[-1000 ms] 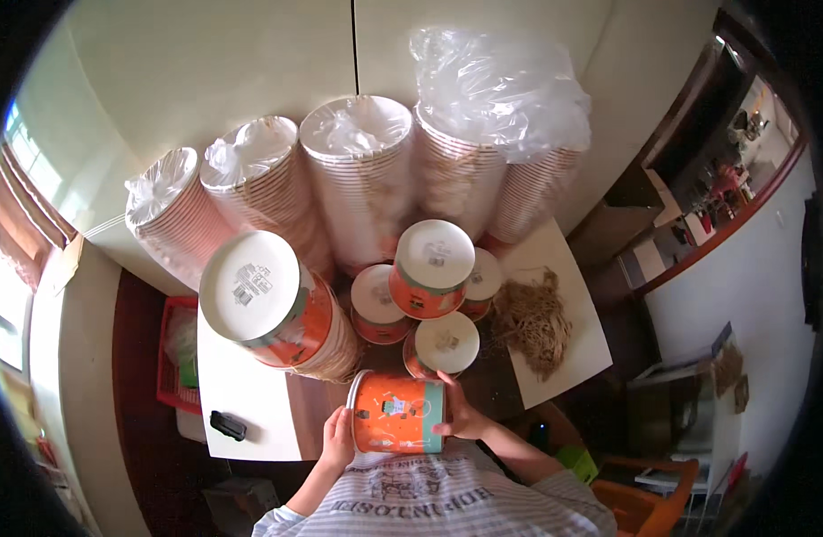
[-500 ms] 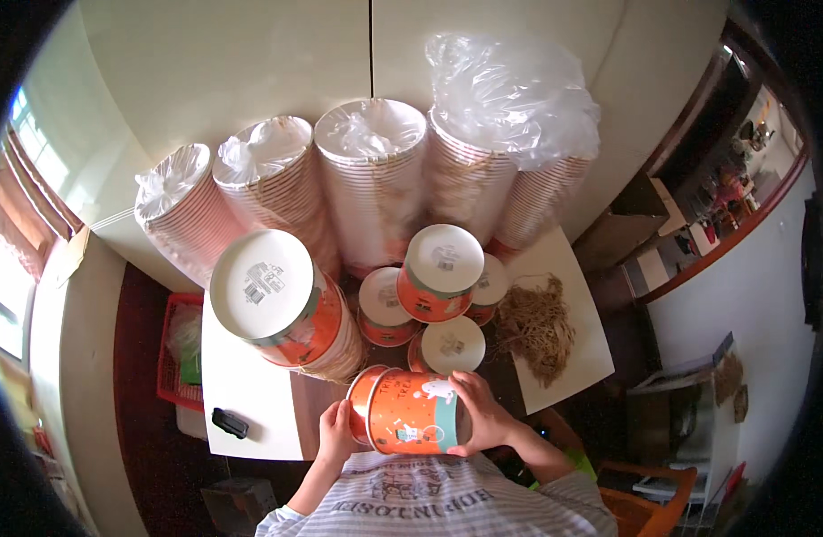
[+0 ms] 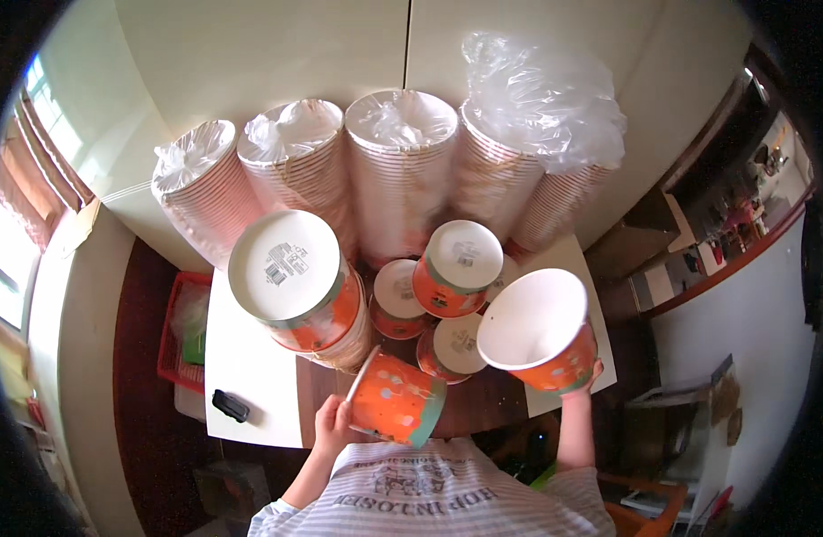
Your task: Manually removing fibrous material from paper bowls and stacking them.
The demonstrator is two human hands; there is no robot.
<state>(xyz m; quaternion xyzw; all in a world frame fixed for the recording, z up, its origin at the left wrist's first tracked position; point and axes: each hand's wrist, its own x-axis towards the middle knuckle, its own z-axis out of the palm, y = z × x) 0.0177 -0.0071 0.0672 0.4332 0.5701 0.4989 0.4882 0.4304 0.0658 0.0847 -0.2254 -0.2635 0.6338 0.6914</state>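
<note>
Orange tub [image 3: 395,396] near barcoded tub [image 3: 295,282]

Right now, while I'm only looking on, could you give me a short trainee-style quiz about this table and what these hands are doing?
1. True or false: the left hand and the right hand hold one and the same tub.
2. Which of these lies on the white left part of the table?
A) a blue mug
B) a small black object
C) a metal spoon
3. How many tall stacks of nested tubs stand along the back?

Key:
1. False: the left holds one orange tub, the right another orange tub.
2. B.
3. Five.
</note>
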